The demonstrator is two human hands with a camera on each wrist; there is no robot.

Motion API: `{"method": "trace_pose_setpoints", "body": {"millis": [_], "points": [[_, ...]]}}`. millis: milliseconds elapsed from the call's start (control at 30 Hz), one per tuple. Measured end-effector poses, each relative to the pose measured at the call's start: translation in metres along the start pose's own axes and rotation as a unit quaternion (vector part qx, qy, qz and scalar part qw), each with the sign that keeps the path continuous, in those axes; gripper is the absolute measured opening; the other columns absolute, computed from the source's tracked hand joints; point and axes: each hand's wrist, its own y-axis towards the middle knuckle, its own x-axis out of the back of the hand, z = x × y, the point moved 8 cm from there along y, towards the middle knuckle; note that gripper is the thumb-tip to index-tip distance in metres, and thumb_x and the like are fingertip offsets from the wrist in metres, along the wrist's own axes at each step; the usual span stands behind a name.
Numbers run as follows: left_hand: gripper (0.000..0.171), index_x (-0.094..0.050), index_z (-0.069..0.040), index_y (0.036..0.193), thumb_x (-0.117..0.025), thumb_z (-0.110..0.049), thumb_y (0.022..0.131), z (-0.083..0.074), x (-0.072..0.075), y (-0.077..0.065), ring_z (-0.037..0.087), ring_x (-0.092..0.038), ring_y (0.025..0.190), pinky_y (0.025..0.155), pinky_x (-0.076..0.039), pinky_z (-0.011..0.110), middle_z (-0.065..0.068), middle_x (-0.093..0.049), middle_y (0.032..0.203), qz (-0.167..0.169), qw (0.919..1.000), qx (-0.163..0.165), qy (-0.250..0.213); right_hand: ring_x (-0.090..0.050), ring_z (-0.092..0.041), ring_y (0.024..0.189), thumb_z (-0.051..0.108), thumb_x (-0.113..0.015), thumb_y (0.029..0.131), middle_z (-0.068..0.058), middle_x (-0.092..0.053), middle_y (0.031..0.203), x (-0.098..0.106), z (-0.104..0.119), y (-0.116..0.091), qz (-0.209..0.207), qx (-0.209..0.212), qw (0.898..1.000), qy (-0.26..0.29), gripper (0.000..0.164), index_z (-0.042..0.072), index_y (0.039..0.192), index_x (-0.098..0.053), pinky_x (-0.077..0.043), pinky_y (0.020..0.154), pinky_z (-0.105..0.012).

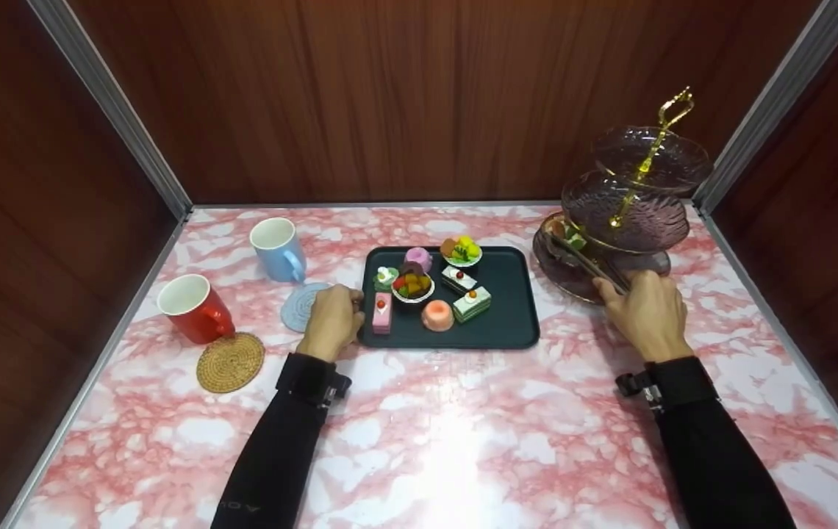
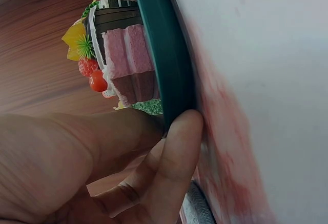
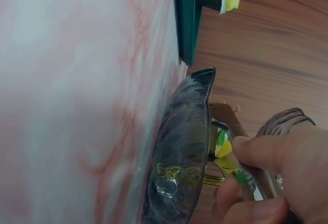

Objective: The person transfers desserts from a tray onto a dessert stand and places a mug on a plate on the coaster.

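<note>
My left hand (image 1: 332, 319) pinches the left edge of a dark green tray (image 1: 507, 327), thumb above and a finger at the rim in the left wrist view. On the tray sit several miniature desserts, among them a pink cake slice (image 1: 382, 316), an orange pudding (image 1: 437, 316) and a fruit tart (image 1: 413, 288). My right hand (image 1: 647, 312) holds metal tongs (image 1: 581, 256), their tips over the bottom plate (image 1: 562, 283) of a tiered stand. By the tips is a small dessert (image 1: 575, 239) with yellow and green parts; whether the tongs grip it, I cannot tell.
The stand's upper glass tiers (image 1: 658, 217) and gold handle (image 1: 676, 110) rise above the right hand. To the left stand a blue mug (image 1: 278, 253) and a red mug (image 1: 195, 312), near a grey coaster (image 1: 298, 307) and a woven coaster (image 1: 231, 364). Wooden walls enclose the marbled table.
</note>
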Motion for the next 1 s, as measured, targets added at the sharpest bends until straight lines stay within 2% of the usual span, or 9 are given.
{"method": "trace_pose_setpoints", "body": {"millis": [300, 567, 800, 1000], "points": [[0.031, -0.07, -0.009, 0.105, -0.066, -0.004, 0.075, 0.0, 0.0, 0.0, 0.02, -0.061, 0.08, 0.074, -0.05, 0.037, 0.004, -0.069, 0.084, 0.006, 0.9999, 0.008, -0.001, -0.059, -0.045, 0.06, 0.052, -0.065, 0.077, -0.029, -0.062, 0.069, -0.004, -0.004, -0.002, 0.004, -0.008, 1.0, -0.005, 0.045, 0.008, 0.066, -0.064, -0.038, 0.047, -0.053], [0.032, -0.069, -0.01, 0.107, -0.068, -0.006, 0.076, 0.0, -0.001, 0.0, 0.022, -0.062, 0.08, 0.074, -0.051, 0.038, 0.007, -0.069, 0.085, 0.007, 0.9999, 0.008, -0.001, -0.058, -0.05, 0.068, 0.057, -0.062, 0.077, -0.033, -0.062, 0.079, -0.006, -0.01, -0.003, 0.02, -0.035, 0.999, -0.016, 0.054, 0.003, 0.076, -0.066, -0.037, 0.053, -0.056], [0.03, -0.07, -0.011, 0.104, -0.068, -0.005, 0.075, 0.0, 0.0, -0.001, 0.022, -0.062, 0.08, 0.074, -0.05, 0.038, 0.005, -0.068, 0.081, -0.001, 1.0, 0.001, 0.009, -0.058, -0.047, 0.062, 0.056, -0.063, 0.076, -0.031, -0.061, 0.072, -0.002, -0.006, -0.005, 0.026, -0.037, 0.999, -0.026, 0.055, 0.003, 0.065, -0.062, -0.036, 0.048, -0.053], [0.028, -0.071, -0.011, 0.1, -0.068, -0.005, 0.074, -0.002, 0.001, -0.001, 0.022, -0.061, 0.077, 0.072, -0.05, 0.038, 0.004, -0.066, 0.077, -0.005, 0.9999, -0.005, 0.011, -0.057, -0.045, 0.058, 0.056, -0.064, 0.075, -0.03, -0.06, 0.069, 0.007, -0.001, -0.005, 0.023, -0.035, 0.999, -0.026, 0.056, 0.002, 0.062, -0.06, -0.035, 0.045, -0.051]]}}
